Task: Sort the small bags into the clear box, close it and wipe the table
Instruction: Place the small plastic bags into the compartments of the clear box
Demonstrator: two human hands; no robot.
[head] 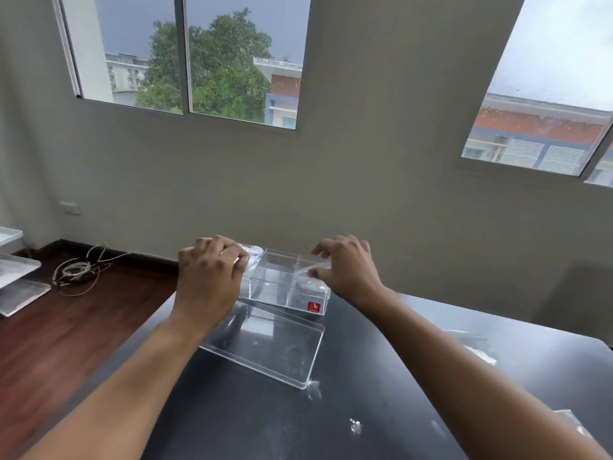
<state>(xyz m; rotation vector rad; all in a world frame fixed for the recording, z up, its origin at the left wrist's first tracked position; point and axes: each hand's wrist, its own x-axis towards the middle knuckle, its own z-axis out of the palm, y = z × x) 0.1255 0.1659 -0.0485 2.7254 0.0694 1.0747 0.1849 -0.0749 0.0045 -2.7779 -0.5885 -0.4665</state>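
Note:
A clear box (282,287) with three compartments and a red sticker stands open at the far edge of the dark table (298,426). Its clear lid (265,350) lies flat in front of it. My left hand (209,270) is over the box's left compartment, pinching a small clear bag (250,255). My right hand (345,263) is over the right compartment, its fingers closed on another small clear bag (310,270). The middle compartment looks empty.
More small clear bags lie on the table at the right (477,346) and near the right edge (570,423). White crumbs (355,425) and a smear (313,388) mark the tabletop. A coiled cable (74,272) lies on the wooden floor, with trays (16,270) at the left.

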